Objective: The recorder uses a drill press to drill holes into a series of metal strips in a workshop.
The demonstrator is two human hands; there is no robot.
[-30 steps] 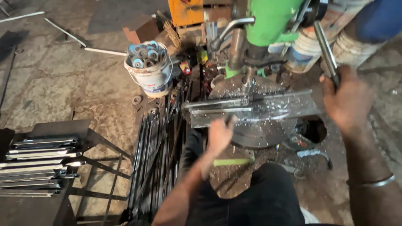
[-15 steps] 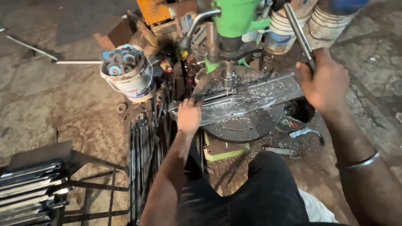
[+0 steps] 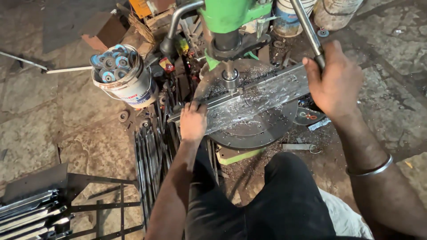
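left hand (image 3: pixel 193 122) pressing flat on the left end of the angle-iron bar (image 3: pixel 258 95) at frame centre | right hand (image 3: pixel 334 80) gripping the drill-press feed lever (image 3: pixel 307 27), upper right | drill chuck (image 3: pixel 230 75) meeting the bar on the round table (image 3: pixel 262 131) | bucket of grinding discs (image 3: pixel 124 80) sitting upper left

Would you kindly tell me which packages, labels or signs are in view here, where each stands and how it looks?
White bucket: left of the drill table, round, printed band on its side, filled with blue-faced discs.
Cardboard box: upper left on the floor, brown, open.
Labelled pail: top, behind the green drill press, round, blue and white label.
Small red packet: between bucket and drill column, red with yellow.
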